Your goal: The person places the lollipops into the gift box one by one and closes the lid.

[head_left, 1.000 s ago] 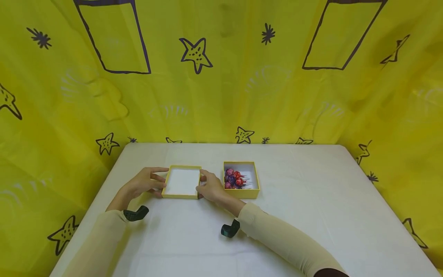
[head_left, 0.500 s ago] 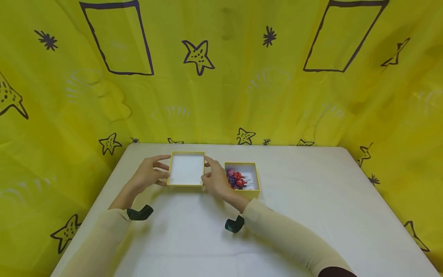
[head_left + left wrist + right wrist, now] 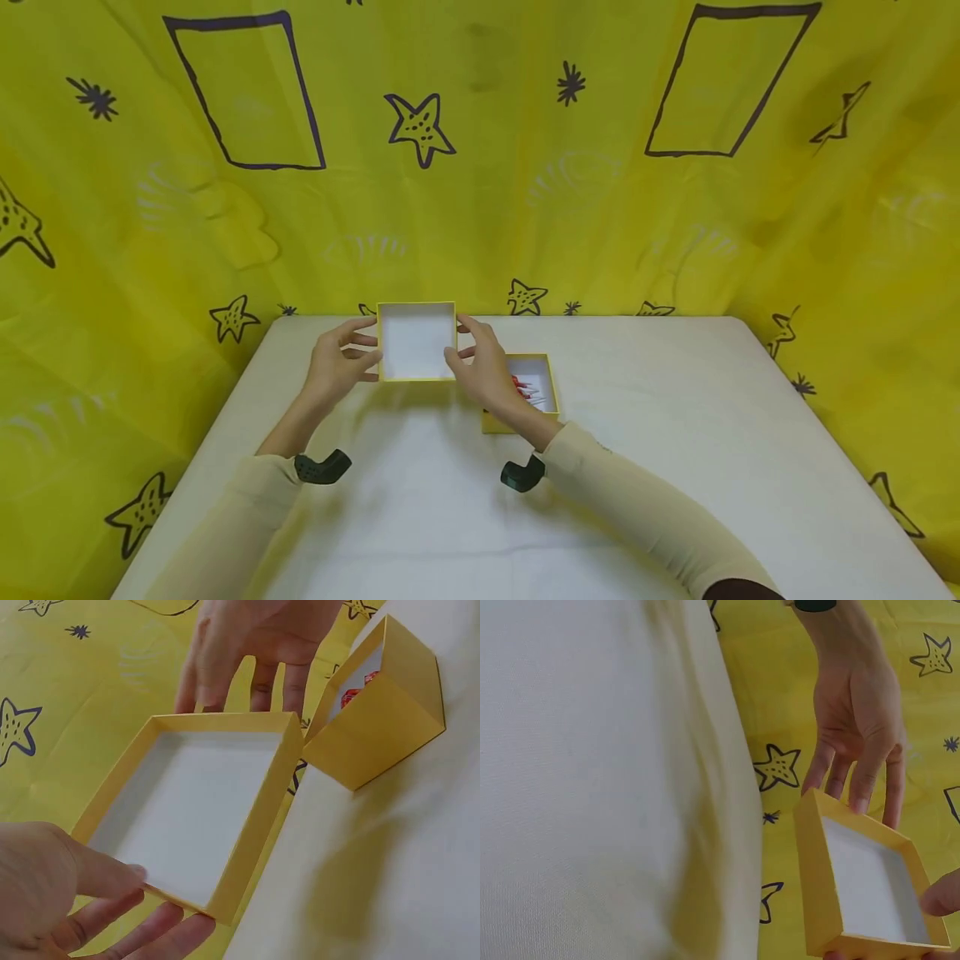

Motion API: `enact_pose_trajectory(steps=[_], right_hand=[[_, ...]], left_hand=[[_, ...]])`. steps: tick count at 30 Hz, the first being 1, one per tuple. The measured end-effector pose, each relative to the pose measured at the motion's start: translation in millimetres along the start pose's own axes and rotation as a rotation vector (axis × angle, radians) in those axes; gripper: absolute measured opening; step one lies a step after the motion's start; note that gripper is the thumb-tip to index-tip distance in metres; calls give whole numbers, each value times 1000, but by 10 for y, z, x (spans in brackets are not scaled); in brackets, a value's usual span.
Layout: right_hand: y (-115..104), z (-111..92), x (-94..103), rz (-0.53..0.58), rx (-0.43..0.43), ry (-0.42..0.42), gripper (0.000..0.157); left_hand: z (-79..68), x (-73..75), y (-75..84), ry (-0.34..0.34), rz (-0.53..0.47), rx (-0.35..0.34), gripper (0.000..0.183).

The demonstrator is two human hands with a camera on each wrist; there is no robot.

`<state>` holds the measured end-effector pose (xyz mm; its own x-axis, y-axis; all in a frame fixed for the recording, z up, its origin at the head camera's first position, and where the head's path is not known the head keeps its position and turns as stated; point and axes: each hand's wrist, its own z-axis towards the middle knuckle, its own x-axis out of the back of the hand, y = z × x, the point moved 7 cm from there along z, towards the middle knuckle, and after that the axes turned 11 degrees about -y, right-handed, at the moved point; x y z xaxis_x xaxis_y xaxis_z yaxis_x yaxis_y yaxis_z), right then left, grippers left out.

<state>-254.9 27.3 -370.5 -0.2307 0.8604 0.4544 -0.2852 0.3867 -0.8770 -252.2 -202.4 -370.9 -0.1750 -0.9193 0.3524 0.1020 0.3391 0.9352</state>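
Both hands hold a shallow yellow box lid (image 3: 417, 342) up above the table, its white inside turned toward the head camera. My left hand (image 3: 337, 358) pinches the lid's left edge, with the thumb at the rim and the fingers spread along the outside. At the opposite edge my right hand (image 3: 482, 362) grips in the same way. A deeper yellow box (image 3: 519, 423) stands on the table behind the right wrist. Lollipops (image 3: 527, 392) with red wrappers and white sticks lie inside it, partly hidden by that hand. Red wrappers (image 3: 351, 696) also show in the left wrist view.
A white cloth-covered table (image 3: 660, 450) spreads under the hands. Yellow curtain (image 3: 480, 208) with dark starfish drawings hangs behind it and at both sides. Dark green bands with a bent piece (image 3: 322, 467) sit at both wrists.
Both hands have raised the lid off the table, shifting it away and slightly right while tilting its inside toward the head camera. The right hand now covers more of the lollipop box.
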Motion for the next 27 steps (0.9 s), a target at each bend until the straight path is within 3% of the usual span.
enact_pose_trajectory(steps=[9,21,27], right_hand=[[89,16,109,158,-51,77,43],[99,52,204,276,-62,175,35],[153,29,229,305,-45,186,32]], left_hand=[[42,-148,40,37,-146,26,40],[111,-232,92,142,-323,90,54],[107,-257,62,155,-383,83,42]])
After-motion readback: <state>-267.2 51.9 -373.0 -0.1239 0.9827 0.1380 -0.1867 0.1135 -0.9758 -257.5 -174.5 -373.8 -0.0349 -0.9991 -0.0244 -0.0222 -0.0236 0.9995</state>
